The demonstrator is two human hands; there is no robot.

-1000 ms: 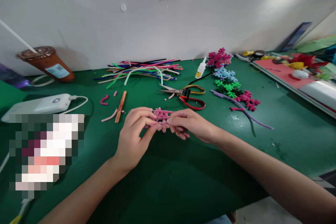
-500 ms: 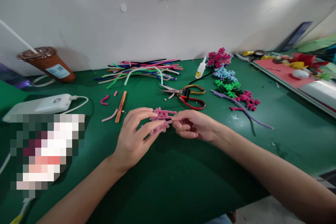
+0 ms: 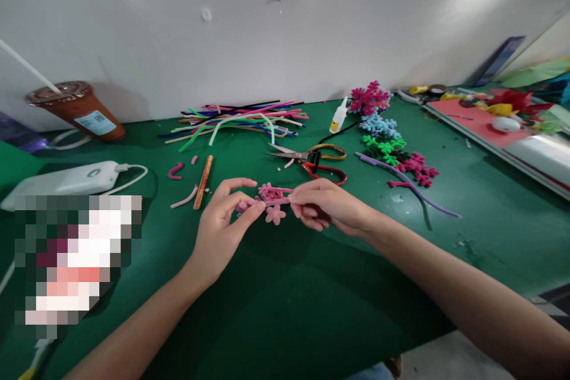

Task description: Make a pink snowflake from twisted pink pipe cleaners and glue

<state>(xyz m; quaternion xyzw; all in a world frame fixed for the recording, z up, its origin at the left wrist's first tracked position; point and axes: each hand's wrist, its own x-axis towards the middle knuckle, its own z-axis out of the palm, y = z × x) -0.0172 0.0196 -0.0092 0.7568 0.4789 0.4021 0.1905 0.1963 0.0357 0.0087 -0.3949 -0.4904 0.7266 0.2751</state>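
Between both hands: pink pipe-cleaner piece (image 3: 271, 202) | left hand (image 3: 222, 231) pinching it | right hand (image 3: 327, 208) pinching it

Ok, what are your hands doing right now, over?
Left hand and right hand both pinch the pink fuzzy snowflake piece above the green table. Scissors lie just behind. Nothing blocking.

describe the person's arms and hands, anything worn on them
Both forearms are bare up to the frame edge: no sleeves, gloves, watch or bracelet show. The left hand and right hand carry no visible rings. Nails look short and unpainted, though they are too small to be sure.
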